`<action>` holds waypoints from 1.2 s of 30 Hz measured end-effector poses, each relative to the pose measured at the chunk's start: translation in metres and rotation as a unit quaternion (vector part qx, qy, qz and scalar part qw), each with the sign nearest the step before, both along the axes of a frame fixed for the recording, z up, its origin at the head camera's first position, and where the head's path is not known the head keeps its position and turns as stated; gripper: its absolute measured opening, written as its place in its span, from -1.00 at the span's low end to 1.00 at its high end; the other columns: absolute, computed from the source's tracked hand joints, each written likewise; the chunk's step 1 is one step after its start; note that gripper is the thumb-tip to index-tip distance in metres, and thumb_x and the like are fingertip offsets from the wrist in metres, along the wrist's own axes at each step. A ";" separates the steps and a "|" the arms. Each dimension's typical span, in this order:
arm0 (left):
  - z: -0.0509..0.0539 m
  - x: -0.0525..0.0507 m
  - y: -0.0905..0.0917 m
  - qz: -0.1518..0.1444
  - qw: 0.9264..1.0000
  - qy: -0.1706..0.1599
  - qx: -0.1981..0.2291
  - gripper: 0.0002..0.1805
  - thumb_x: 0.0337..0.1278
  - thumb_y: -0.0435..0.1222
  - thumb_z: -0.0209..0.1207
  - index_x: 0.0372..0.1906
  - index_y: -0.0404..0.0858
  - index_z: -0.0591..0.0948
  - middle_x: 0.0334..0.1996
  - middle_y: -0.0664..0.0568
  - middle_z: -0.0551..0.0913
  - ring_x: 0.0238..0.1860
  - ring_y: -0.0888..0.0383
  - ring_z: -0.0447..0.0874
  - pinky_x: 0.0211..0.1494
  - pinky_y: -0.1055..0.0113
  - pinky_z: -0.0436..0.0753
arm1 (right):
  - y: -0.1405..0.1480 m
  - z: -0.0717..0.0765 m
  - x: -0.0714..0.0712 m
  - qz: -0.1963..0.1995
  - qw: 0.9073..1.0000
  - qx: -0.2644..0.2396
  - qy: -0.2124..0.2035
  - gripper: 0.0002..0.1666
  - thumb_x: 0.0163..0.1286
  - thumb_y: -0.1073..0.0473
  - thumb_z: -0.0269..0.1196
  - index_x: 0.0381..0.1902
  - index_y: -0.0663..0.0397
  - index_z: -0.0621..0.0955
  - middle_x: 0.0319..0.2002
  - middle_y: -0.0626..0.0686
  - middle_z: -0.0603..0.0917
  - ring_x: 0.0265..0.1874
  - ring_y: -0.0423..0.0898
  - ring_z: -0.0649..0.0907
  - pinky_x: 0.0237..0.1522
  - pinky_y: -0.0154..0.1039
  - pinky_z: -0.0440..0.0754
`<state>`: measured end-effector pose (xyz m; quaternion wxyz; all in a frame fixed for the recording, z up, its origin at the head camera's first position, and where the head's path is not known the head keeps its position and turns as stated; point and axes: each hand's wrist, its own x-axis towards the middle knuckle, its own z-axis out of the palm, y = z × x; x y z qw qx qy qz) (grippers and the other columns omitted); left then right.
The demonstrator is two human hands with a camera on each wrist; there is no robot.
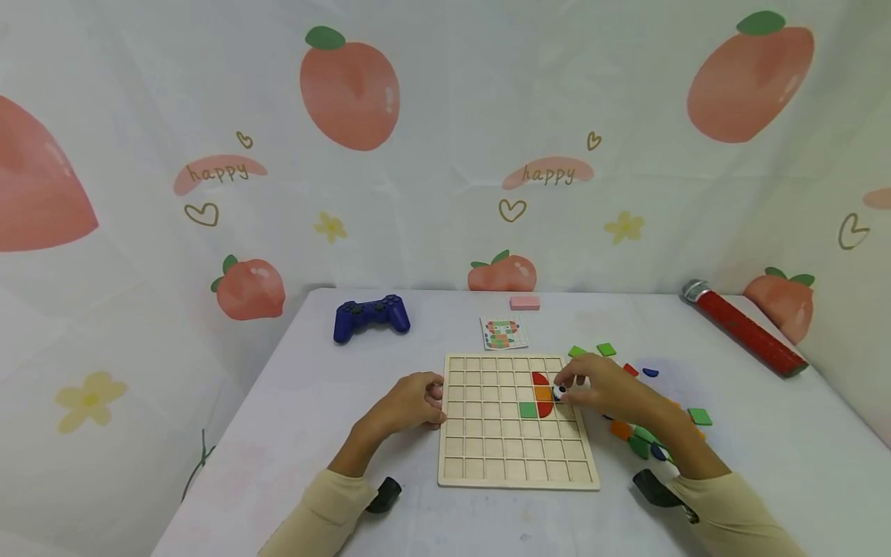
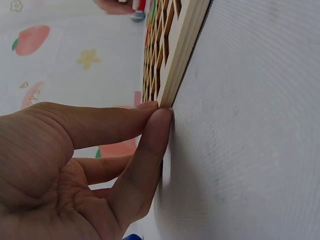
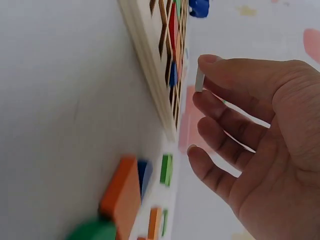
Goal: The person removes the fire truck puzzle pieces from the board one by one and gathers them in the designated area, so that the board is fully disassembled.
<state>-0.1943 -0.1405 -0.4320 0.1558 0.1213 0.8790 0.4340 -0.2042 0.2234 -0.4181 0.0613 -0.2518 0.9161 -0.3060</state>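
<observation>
Head: left hand (image 1: 409,402) pinches wooden board (image 1: 487,449) near its ten o'clock edge; right hand (image 1: 602,383) pinches white piece (image 1: 560,391), board's two o'clock. Left wrist: thumb-and-finger grip. Right wrist: orange block (image 3: 121,192), seven o'clock.

In front of you hangs a white fabric backdrop (image 1: 431,224), softly wrinkled, printed with large coral-pink peaches with green leaves (image 1: 350,97), pale yellow five-petalled flowers (image 1: 625,227), thin gold outline hearts (image 1: 512,210) and pink brushstrokes lettered "happy" (image 1: 547,172). It also fills your view left and right of the flat white table (image 1: 299,402), whose far edge meets it. Your light is soft, casting only faint shadows across the tabletop.
</observation>
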 end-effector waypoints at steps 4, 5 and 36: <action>-0.001 -0.002 0.000 -0.003 1.000 0.004 0.000 -0.30 0.01 -0.54 0.48 0.32 -0.56 0.52 -0.10 -0.08 0.64 -0.17 0.16 0.65 -0.10 0.29 0.71 | -0.011 -0.003 -0.005 0.016 1.000 0.004 -0.007 -0.78 0.39 0.15 0.44 -0.03 0.04 0.78 -0.17 -0.14 0.69 -0.13 -0.11 0.58 -0.13 -0.29 0.59; -0.002 -0.002 0.001 -0.003 1.000 0.003 0.001 -0.30 0.01 -0.54 0.48 0.32 -0.56 0.52 -0.10 -0.08 0.64 -0.18 0.16 0.65 -0.11 0.29 0.72 | -0.013 -0.004 -0.006 0.018 1.000 0.007 -0.006 -0.79 0.40 0.14 0.44 -0.04 0.03 0.79 -0.17 -0.14 0.69 -0.13 -0.11 0.58 -0.14 -0.30 0.60; -0.002 -0.001 -0.002 0.002 1.000 -0.013 0.017 -0.29 0.02 -0.54 0.48 0.34 -0.55 0.51 -0.09 -0.09 0.62 -0.20 0.17 0.66 -0.15 0.31 0.73 | -0.051 -0.010 -0.022 0.029 0.999 0.039 -0.015 -0.81 0.41 0.13 0.46 -0.07 0.02 0.82 -0.15 -0.12 0.72 -0.07 -0.11 0.58 0.03 -0.09 0.64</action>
